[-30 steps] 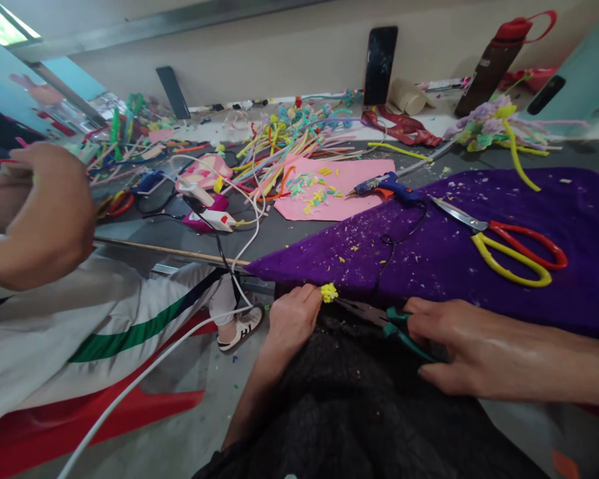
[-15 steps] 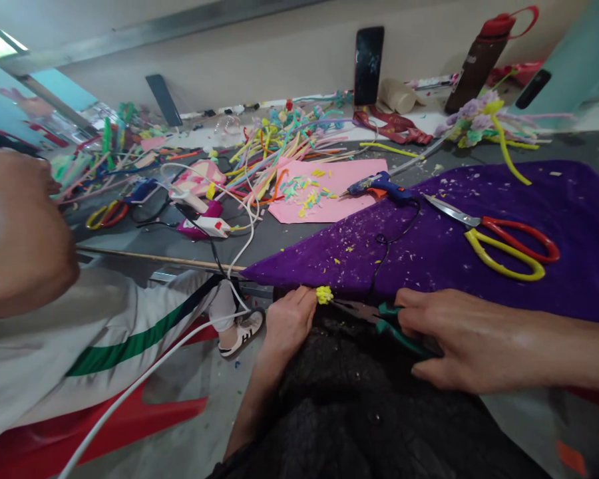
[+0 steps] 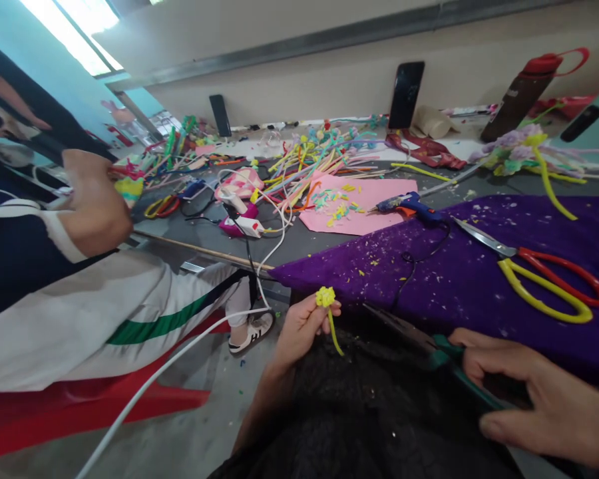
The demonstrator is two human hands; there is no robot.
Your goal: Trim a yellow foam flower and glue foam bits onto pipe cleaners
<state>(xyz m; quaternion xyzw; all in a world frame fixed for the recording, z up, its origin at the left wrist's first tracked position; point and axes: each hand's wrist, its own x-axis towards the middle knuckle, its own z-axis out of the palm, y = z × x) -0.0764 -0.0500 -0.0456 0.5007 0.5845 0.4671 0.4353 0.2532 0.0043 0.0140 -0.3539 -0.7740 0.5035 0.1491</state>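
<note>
Yellow flower (image 3: 325,297), pinched near its head in the left hand (image 3: 299,329) before the worktop (image 3: 194,239) edge, presumably leaving the stem (image 3: 335,334) free. Right hand (image 3: 529,392) grips the green scissors (image 3: 438,350); blade gap unclear. Purple cloth (image 3: 459,279) over the front edge, probably to catch scraps (image 3: 361,273).

The left hand (image 3: 299,332) pinches a yellow flower (image 3: 325,297), stem (image 3: 335,334) pointing down. The right hand (image 3: 536,389) holds green-handled scissors (image 3: 440,352), their tips just beside the flower. On the desk (image 3: 204,234), a glue gun (image 3: 415,205) lies across pink paper (image 3: 367,223) and purple cloth (image 3: 464,286); red-and-yellow-handled scissors (image 3: 544,276) rest on the cloth.
</note>
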